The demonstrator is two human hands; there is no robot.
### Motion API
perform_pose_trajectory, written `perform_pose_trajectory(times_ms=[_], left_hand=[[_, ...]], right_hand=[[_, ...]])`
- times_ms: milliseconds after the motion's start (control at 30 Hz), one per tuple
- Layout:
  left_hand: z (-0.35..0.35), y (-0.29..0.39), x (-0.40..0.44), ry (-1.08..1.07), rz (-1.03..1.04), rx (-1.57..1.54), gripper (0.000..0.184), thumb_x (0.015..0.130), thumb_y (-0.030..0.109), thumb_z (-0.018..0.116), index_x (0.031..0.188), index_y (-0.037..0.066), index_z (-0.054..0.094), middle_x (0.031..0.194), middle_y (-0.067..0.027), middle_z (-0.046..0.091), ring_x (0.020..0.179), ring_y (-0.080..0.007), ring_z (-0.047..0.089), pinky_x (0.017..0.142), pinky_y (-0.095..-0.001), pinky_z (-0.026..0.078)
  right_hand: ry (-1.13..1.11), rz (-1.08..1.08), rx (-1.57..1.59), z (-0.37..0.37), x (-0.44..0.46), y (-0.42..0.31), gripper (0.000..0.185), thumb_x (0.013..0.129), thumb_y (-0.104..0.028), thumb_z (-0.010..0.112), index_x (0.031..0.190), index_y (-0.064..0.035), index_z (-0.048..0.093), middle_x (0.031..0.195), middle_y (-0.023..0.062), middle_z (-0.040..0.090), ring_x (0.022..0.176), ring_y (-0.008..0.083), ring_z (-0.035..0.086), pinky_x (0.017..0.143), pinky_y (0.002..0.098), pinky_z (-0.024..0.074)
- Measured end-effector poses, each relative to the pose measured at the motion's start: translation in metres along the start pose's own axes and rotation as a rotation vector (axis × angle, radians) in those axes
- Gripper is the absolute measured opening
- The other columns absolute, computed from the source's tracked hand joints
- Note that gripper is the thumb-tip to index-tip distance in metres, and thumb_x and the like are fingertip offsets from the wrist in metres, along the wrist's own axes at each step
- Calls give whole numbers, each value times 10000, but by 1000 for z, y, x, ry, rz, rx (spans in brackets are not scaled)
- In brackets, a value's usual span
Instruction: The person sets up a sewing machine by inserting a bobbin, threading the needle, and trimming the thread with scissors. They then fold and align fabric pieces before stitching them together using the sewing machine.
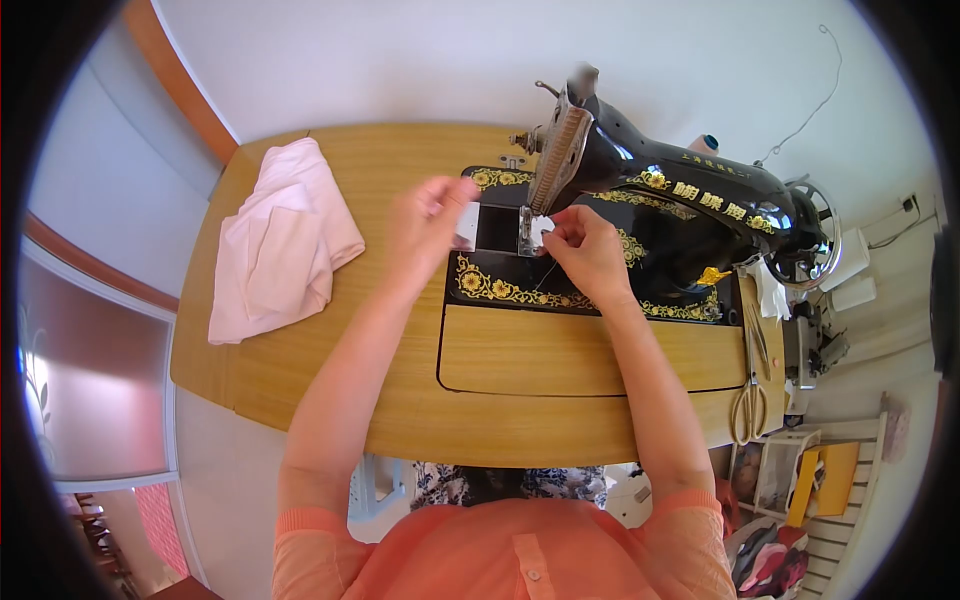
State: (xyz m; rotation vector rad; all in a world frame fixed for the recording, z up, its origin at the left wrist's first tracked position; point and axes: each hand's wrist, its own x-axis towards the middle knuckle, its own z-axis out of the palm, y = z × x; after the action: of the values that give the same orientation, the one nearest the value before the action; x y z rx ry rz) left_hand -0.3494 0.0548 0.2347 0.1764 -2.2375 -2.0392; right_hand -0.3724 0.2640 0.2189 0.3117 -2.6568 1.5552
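While a white wall (400, 70) backs the scene, the wooden tabletop (530, 425) spans the middle of the view. Black sewing machine (700, 175) w/ gold floral trim & lettering stands on its R half, head toward the centre, metal handwheel (826, 235) at the far R end. Pale pink cloth (285, 240) lies loosely folded on the table's L part, well apart from the machine. Scissors (752, 377) rest nr the table's R edge, handles toward the person. R hand (592, 250) is at the machine's needle area, thumb & index tips drawn together in a pinch just beside the presser foot (527, 225); can't tell what, if anything, is btwn them. L hand (432, 215) is over the L end of the machine bed, blurred, fingers partly curled; its grip can't be made out, nor whether it touches the shiny slide plate (468, 226) right by it. Btwn that plate & the presser foot is 1 dark, squarish opening (497, 228) in the bed. Thread cone (705, 146) shows partly behind the machine's arm. Smallest: a thin light thread (546, 275) slants down across the bed, just below the R hand's fingertips.
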Motion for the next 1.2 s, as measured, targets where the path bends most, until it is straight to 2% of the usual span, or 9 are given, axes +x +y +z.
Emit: perform_pose_trajectory(times_ms=[67, 167, 467, 667, 867, 967, 1000, 1167, 1200], left_hand=[[-3, 10, -2, 210, -36, -164, 357, 933, 375, 568, 964, 26, 641, 675, -7, 584, 568, -79, 548, 498, -231, 444], [-2, -6, 8, 335, -72, -228, 366, 952, 381, 528, 952, 25, 613, 711, -2, 553, 482, -72, 485, 447, -217, 414], [-13, -22, 15, 318, -73, -327, 384, 923, 400, 571, 858, 23, 598, 675, 15, 473, 392, -72, 396, 383, -245, 371], [-3, -26, 12, 219, -56, -606, 270, 911, 259, 630, 739, 58, 580, 667, 15, 494, 629, -74, 431, 597, -199, 370], [-1, -28, 11, -12, -2, -706, 220, 908, 223, 626, 782, 43, 607, 710, 12, 509, 669, -89, 440, 667, -236, 393], [17, -1, -8, -21, -34, -368, 92, 895, 124, 609, 875, 40, 642, 747, -1, 522, 681, -98, 448, 698, -244, 399], [17, -3, -10, -81, 131, -161, 69, 874, 79, 598, 913, 53, 649, 766, -8, 519, 688, -112, 455, 713, -256, 401], [24, -19, -15, -179, 796, 691, 373, 757, -97, 548, 1037, 116, 672, 851, -45, 489, 755, -194, 480, 799, -318, 402], [24, -18, -17, -212, 767, 766, 455, 712, -106, 553, 1090, 124, 660, 874, -53, 479, 804, -239, 480, 880, -364, 381]], right_hand=[[-11, -48, -90, -1, -4, -3, 174, 779, -73, 670, 926, 11, 635, 712, 43, 652, 595, 71, 557, 575, 235, 456], [13, -157, -210, 1, -9, -4, 138, 794, -78, 662, 914, -12, 679, 723, 61, 659, 587, 100, 570, 588, 248, 464], [-45, -187, -263, 4, -14, -8, 148, 812, -106, 647, 926, -28, 700, 783, 106, 690, 649, 195, 645, 639, 298, 506], [-84, -64, -232, 3, -14, -16, 151, 806, -106, 641, 917, -28, 705, 763, 110, 692, 641, 182, 640, 635, 292, 505], [-71, -128, -290, -4, -14, -12, 127, 801, -100, 620, 886, -62, 707, 803, 96, 680, 666, 232, 630, 642, 330, 499], [-24, -255, -377, 0, -14, -5, 129, 788, -66, 617, 877, -69, 709, 801, 94, 658, 654, 245, 622, 625, 332, 498], [-11, -292, -418, 1, -15, -5, 133, 782, -58, 614, 871, -78, 711, 812, 91, 650, 670, 262, 623, 632, 342, 500], [69, -422, -536, -1, -18, -11, 116, 748, -50, 630, 790, -126, 707, 752, 67, 580, 719, 268, 617, 629, 386, 506], [71, -436, -560, -1, -18, -12, 121, 744, -43, 633, 782, -131, 707, 746, 62, 570, 722, 260, 613, 623, 380, 507]])
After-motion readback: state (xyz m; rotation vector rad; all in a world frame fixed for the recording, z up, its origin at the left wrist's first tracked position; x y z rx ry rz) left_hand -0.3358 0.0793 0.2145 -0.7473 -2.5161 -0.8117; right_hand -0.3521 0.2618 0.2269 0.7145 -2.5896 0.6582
